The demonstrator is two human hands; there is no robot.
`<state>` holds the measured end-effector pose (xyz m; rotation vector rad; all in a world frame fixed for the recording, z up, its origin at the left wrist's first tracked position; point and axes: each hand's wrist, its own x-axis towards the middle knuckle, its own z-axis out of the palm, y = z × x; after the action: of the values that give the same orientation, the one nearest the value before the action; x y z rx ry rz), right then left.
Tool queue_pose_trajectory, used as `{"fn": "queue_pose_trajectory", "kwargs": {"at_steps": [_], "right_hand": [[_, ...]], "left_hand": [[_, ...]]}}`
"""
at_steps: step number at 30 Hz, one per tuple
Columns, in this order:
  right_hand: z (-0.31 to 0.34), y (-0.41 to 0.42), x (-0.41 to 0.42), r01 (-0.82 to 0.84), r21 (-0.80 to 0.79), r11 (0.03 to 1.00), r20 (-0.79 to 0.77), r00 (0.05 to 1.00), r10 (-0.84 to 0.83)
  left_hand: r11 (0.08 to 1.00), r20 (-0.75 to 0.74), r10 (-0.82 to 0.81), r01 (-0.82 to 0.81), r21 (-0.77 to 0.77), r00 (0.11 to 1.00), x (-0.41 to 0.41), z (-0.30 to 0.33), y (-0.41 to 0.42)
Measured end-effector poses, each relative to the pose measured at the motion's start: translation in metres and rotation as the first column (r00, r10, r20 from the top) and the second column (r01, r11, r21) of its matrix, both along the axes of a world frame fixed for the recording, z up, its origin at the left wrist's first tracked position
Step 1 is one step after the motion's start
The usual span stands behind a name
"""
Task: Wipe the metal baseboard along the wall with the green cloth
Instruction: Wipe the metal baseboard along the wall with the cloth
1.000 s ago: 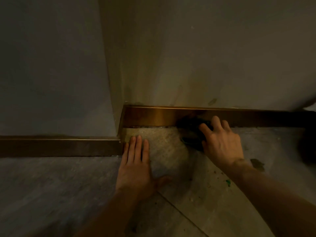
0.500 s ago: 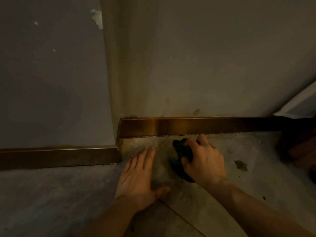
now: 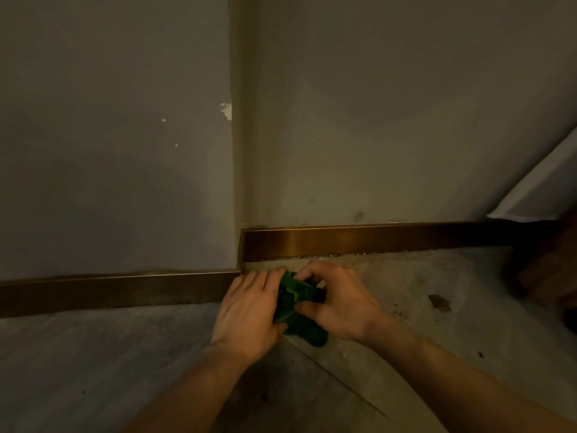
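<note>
A bronze metal baseboard (image 3: 359, 240) runs along the foot of the recessed wall, and a second length (image 3: 118, 290) lines the nearer wall on the left. The crumpled green cloth (image 3: 298, 307) is held between both hands just above the floor, a short way in front of the baseboard corner. My left hand (image 3: 249, 310) grips its left side. My right hand (image 3: 338, 303) pinches its right side with thumb and fingers. The cloth does not touch the baseboard.
The wall (image 3: 374, 120) steps back at a vertical corner (image 3: 237, 151) with chipped paint. The stone floor (image 3: 421, 323) carries a stain and small debris. A dark wooden object (image 3: 549, 270) stands at the right edge, below a pale sloping panel (image 3: 540, 189).
My right hand pulled the cloth back off the baseboard toward me. My left hand lifted from the floor and took hold of the cloth. The view tilted up.
</note>
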<state>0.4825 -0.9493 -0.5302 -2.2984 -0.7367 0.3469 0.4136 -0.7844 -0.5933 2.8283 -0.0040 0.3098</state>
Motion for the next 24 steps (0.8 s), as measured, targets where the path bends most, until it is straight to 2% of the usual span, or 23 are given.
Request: {"fn": "queue_pose_trajectory", "kwargs": {"at_steps": [3, 5, 10, 13, 24], "right_hand": [[0.003, -0.001, -0.002, -0.049, 0.053, 0.997, -0.024, 0.998, 0.05], [0.004, -0.001, -0.004, -0.079, 0.044, 0.996, 0.014, 0.997, 0.078], [0.006, 0.011, -0.017, -0.176, -0.145, 0.974, 0.239, 0.949, 0.207], [0.011, 0.028, -0.03, -0.198, -0.196, 0.96, 0.286, 0.925, 0.249], [0.029, 0.095, -0.056, -0.37, -0.163, 0.915, 0.375, 0.834, 0.405]], "left_hand": [[0.995, -0.006, 0.005, -0.005, 0.099, 1.0, -0.007, 0.012, 0.012], [0.991, -0.016, 0.001, 0.001, 0.133, 1.0, -0.01, 0.022, 0.02], [0.965, -0.036, -0.035, 0.043, 0.257, 0.999, -0.022, 0.05, 0.037], [0.949, -0.034, -0.027, 0.036, 0.312, 0.999, -0.033, 0.066, 0.052], [0.869, -0.115, 0.097, -0.028, 0.494, 0.989, -0.085, 0.121, 0.096]]}}
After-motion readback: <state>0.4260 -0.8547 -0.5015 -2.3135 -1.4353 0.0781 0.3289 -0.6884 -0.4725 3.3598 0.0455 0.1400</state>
